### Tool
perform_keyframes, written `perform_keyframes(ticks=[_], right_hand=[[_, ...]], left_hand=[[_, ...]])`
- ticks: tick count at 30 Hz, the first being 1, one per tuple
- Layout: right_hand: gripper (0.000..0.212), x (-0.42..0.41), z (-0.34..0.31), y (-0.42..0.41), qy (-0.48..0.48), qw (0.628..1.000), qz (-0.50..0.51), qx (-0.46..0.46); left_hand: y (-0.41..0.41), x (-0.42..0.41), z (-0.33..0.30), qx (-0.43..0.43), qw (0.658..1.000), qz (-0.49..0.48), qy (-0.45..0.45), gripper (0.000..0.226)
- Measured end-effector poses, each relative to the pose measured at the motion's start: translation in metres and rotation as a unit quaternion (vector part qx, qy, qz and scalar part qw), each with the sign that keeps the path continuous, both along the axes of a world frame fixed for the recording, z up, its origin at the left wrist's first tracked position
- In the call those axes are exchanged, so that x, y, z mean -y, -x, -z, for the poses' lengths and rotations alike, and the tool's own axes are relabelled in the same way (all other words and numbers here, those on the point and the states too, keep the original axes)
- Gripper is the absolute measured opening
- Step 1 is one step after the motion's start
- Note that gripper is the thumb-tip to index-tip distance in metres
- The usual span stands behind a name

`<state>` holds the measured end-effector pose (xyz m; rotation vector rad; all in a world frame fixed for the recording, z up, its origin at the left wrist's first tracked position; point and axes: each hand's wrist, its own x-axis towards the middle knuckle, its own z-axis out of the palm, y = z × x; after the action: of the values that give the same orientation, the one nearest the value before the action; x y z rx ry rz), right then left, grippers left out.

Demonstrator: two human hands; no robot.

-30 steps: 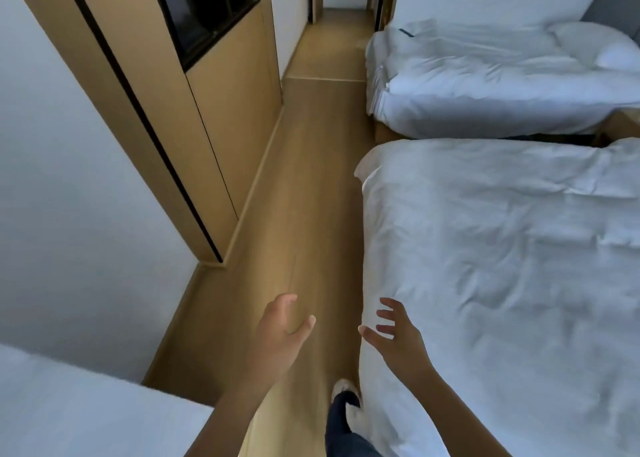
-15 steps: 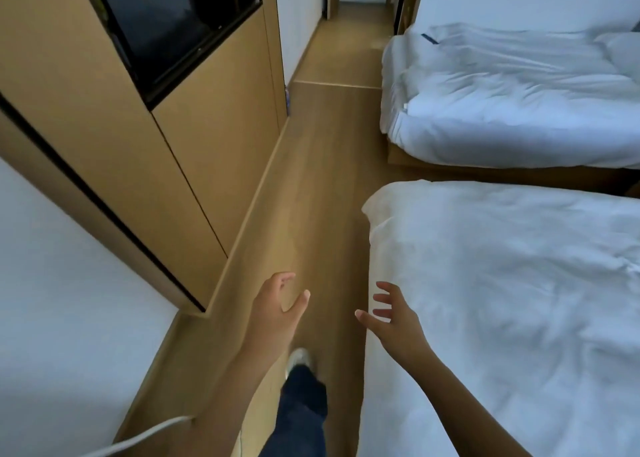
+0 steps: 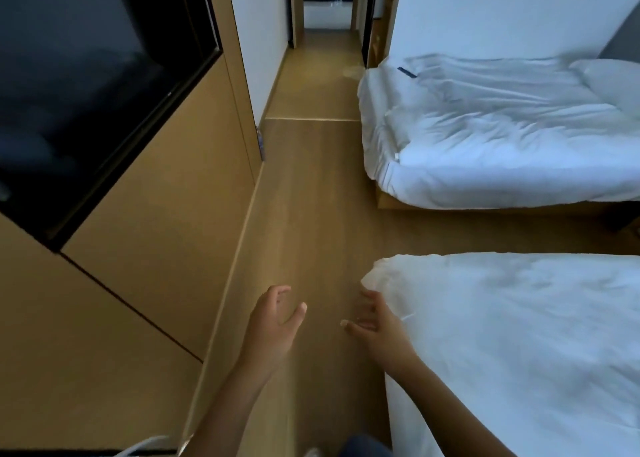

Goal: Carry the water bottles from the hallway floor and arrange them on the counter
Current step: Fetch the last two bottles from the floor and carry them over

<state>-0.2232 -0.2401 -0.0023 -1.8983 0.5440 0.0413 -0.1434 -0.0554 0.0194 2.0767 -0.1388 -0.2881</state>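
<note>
I have walked further along the floor (image 3: 311,197) toward the hallway; left hand (image 3: 273,321) and right hand (image 3: 377,325) hang loose, empty (no bottles visible).

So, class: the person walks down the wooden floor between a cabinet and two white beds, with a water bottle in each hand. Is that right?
Not quite. The head view shows the left hand and right hand holding nothing, fingers loosely spread. The rest stands: wooden floor, cabinet, near bed and far bed.

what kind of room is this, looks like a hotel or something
Most likely a hotel twin room: two beds made up in white bedding, near and far, a wood wall panel with a dark inset screen, and a narrow hallway ahead.
</note>
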Motion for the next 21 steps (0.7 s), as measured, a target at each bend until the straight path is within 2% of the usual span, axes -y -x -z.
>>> perform_keyframes(ticks=[6,15,21], right_hand=[[0.065,0.049,0.008,-0.129,-0.009,0.999,0.023,-0.020],[0.062,0.149,0.000,-0.373,-0.012,1.000,-0.020,-0.007],[0.061,0.199,-0.009,-0.505,-0.015,0.999,-0.032,0.000]], left_hand=[[-0.129,0.039,0.015,-0.022,1.000,0.007,-0.004,0.037],[-0.357,0.125,0.010,-0.006,0.999,-0.048,-0.008,0.037],[-0.484,0.176,0.003,0.001,0.998,-0.057,-0.017,0.035]])
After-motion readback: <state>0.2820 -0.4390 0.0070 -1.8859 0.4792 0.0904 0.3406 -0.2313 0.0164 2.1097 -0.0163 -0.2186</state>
